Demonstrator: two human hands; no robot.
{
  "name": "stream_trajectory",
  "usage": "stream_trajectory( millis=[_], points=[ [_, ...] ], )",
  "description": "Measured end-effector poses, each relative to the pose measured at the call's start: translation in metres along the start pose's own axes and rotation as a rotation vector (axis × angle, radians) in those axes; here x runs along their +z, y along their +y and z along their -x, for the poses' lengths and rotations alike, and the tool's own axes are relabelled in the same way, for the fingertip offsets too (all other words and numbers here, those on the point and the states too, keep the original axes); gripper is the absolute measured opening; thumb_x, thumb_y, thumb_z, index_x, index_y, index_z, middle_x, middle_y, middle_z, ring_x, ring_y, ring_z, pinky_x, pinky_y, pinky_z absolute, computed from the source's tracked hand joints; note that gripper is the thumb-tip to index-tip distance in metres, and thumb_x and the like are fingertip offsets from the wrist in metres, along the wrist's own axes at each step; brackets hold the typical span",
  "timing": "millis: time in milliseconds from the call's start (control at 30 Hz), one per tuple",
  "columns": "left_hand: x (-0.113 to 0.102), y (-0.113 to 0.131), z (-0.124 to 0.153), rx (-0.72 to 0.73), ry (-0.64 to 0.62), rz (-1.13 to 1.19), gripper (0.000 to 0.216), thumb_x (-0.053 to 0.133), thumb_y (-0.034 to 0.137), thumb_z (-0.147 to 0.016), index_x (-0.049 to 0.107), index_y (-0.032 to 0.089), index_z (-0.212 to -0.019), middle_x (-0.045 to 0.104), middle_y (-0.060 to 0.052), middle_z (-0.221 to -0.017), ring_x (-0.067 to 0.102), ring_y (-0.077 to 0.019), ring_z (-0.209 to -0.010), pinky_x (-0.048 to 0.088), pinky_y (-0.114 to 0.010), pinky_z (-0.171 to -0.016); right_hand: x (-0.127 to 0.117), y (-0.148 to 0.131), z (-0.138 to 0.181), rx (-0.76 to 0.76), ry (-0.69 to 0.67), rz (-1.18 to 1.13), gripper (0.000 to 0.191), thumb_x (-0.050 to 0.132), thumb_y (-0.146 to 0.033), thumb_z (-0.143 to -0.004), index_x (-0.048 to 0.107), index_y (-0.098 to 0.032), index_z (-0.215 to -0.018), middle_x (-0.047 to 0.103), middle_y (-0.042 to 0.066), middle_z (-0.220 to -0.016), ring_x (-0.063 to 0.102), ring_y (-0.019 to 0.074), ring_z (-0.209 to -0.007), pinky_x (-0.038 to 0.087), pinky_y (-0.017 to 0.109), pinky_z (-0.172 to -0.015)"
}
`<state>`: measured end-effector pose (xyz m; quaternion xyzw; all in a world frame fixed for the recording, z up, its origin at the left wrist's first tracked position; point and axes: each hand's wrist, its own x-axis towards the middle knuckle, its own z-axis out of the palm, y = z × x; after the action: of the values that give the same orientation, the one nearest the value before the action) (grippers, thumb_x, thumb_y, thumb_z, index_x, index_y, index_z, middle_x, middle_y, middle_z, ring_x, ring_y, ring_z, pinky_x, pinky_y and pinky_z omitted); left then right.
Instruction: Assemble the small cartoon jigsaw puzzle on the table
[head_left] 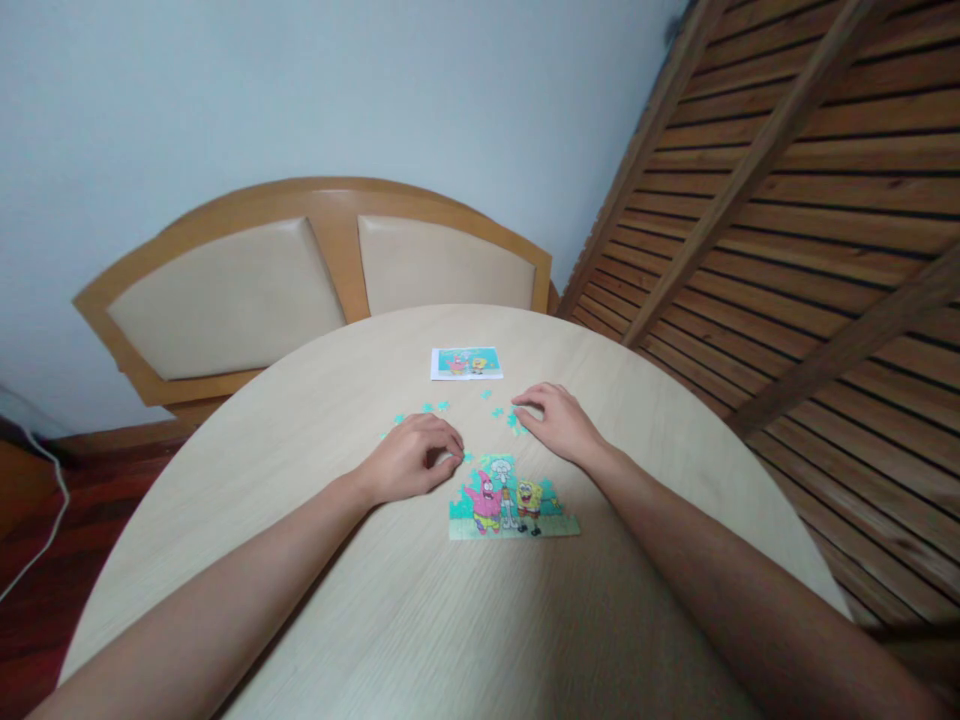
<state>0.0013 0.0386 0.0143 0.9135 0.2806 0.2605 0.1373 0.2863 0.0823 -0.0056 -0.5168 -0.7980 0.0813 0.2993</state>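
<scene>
A partly assembled jigsaw puzzle [486, 505] lies on the table, showing a pink starfish, a pale squid-like figure and a yellow sponge cartoon character. Its upper edge is uneven. Just left of its top, my left hand [412, 458] is curled, with thumb and forefinger closed at a small teal puzzle piece [468, 457]. My right hand [559, 422] hovers or rests above the puzzle's right side, thumb and forefinger apart. Beside its fingertips lie several loose teal pieces [513, 420]. More loose pieces [428, 408] lie beyond my left hand, which partly hides them.
A printed picture sheet [466, 364] with the same cartoon figures lies farther back on the round wooden table [337, 640]. Behind the table stands a padded wooden backrest [330, 260] against the wall. Slatted wooden panels [750, 230] rise on the right; a white cable [60, 490] hangs at left.
</scene>
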Motion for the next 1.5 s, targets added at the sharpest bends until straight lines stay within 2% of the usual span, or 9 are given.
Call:
stream_trajectory(
  millis=[200, 433, 767, 1000, 1100, 1233, 1500],
  points=[
    [-0.002, -0.003, 0.001, -0.014, -0.021, 0.051, 0.013, 0.058, 0.022, -0.092, 0.07, 0.022, -0.088, 0.074, -0.004, -0.095, 0.067, -0.0201, -0.092, 0.051, -0.039, -0.09, 0.001, 0.005, -0.001, -0.018, -0.011, -0.003, 0.015, 0.066, -0.027, -0.091, 0.077, -0.023, -0.101, 0.073, 0.008, -0.108, 0.064, 0.026, -0.105, 0.047, 0.045, -0.099],
    [-0.01, -0.007, 0.004, 0.041, -0.078, 0.054, 0.015, 0.056, 0.022, -0.096, 0.07, 0.022, -0.091, 0.074, -0.005, -0.097, 0.067, -0.0199, -0.094, 0.05, -0.038, -0.091, 0.001, 0.008, -0.001, -0.034, -0.012, -0.015, 0.016, 0.064, -0.027, -0.092, 0.077, -0.022, -0.1, 0.073, 0.008, -0.107, 0.064, 0.0256, -0.105, 0.046, 0.044, -0.1],
    [-0.009, -0.012, 0.006, 0.062, -0.058, 0.095, 0.014, 0.057, 0.023, -0.097, 0.07, 0.022, -0.093, 0.074, -0.005, -0.098, 0.067, -0.0193, -0.094, 0.05, -0.037, -0.09, -0.005, 0.02, -0.005, -0.131, -0.045, -0.164, 0.021, 0.058, -0.026, -0.095, 0.077, -0.019, -0.098, 0.075, 0.009, -0.101, 0.067, 0.0233, -0.098, 0.05, 0.04, -0.094],
    [-0.008, -0.01, 0.005, 0.077, -0.041, 0.091, 0.013, 0.057, 0.023, -0.097, 0.07, 0.02, -0.096, 0.073, -0.006, -0.098, 0.067, -0.0199, -0.095, 0.05, -0.038, -0.091, -0.008, 0.02, -0.005, -0.055, -0.047, -0.276, 0.015, 0.062, -0.027, -0.091, 0.075, -0.02, -0.091, 0.074, 0.008, -0.098, 0.068, 0.0223, -0.093, 0.051, 0.038, -0.089],
    [-0.008, -0.01, 0.006, 0.08, -0.024, 0.091, 0.013, 0.057, 0.024, -0.096, 0.069, 0.019, -0.098, 0.072, -0.007, -0.1, 0.066, -0.0203, -0.097, 0.051, -0.038, -0.092, -0.014, 0.019, -0.002, -0.131, -0.126, -0.321, 0.012, 0.07, -0.032, -0.085, 0.073, -0.021, -0.083, 0.069, 0.008, -0.102, 0.066, 0.0222, -0.098, 0.05, 0.039, -0.094],
    [-0.007, -0.013, 0.007, 0.078, -0.036, 0.077, 0.012, 0.058, 0.023, -0.095, 0.069, 0.02, -0.1, 0.072, -0.006, -0.101, 0.065, -0.0209, -0.098, 0.05, -0.039, -0.093, -0.022, 0.021, 0.0, -0.182, -0.254, -0.32, 0.018, 0.077, -0.038, -0.08, 0.077, -0.022, -0.088, 0.061, 0.01, -0.118, 0.061, 0.0258, -0.113, 0.043, 0.045, -0.105],
    [-0.006, -0.015, 0.007, 0.084, -0.041, 0.07, 0.011, 0.061, 0.025, -0.095, 0.069, 0.02, -0.1, 0.073, -0.006, -0.1, 0.066, -0.0206, -0.097, 0.05, -0.039, -0.093, -0.021, 0.021, -0.002, -0.165, -0.316, -0.285, 0.016, 0.078, -0.038, -0.081, 0.078, -0.023, -0.086, 0.064, 0.01, -0.121, 0.057, 0.0281, -0.117, 0.036, 0.048, -0.11]
  ],
)
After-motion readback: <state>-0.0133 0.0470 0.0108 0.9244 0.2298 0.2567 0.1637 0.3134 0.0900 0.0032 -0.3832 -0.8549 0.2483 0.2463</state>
